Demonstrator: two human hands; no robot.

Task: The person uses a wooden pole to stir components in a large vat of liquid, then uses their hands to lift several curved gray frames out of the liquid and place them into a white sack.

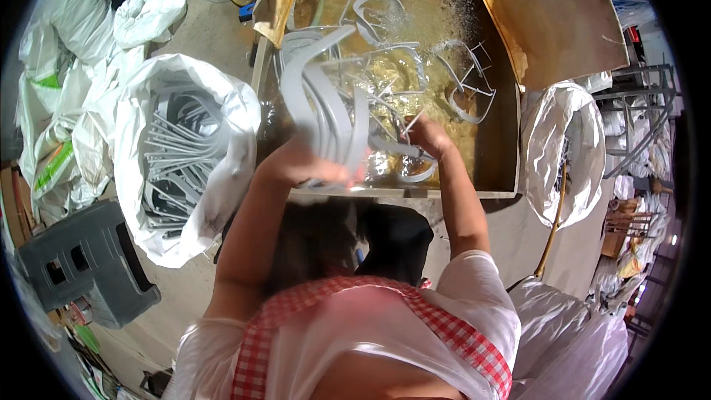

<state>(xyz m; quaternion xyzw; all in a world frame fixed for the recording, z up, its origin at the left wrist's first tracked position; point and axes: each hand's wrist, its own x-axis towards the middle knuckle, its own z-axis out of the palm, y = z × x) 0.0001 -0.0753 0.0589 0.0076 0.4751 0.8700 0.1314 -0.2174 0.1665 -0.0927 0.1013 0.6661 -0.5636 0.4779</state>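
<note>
Head view: how does the person's left hand [307, 165] stand?

"It is clamped around the lower end of a bundle of grey curved strips [322, 107]. The fingers are blurred, so their exact wrap is hard to make out."

"And where is that bundle?"

"Raised over the near left part of a wide tub [489, 194] of shallow, yellowish water, its upper ends fanning away from the person."

"What about the right hand [432, 137]?"

"It is above the water, to the right of the bundle, with its fingers bent inward among thin grey prongs. It seems to touch them, but whether it is closed on a piece cannot be told."

"Anything else near the hands?"

"A loose grey piece [485, 92] lies in the water beyond the right hand, toward the tub's right wall. Left of the tub, near the left forearm, a white sack [241, 111] holds many more strips. Another white sack [585, 185] stands open on the right, a wooden stick [552, 244] leaning at it."
</note>
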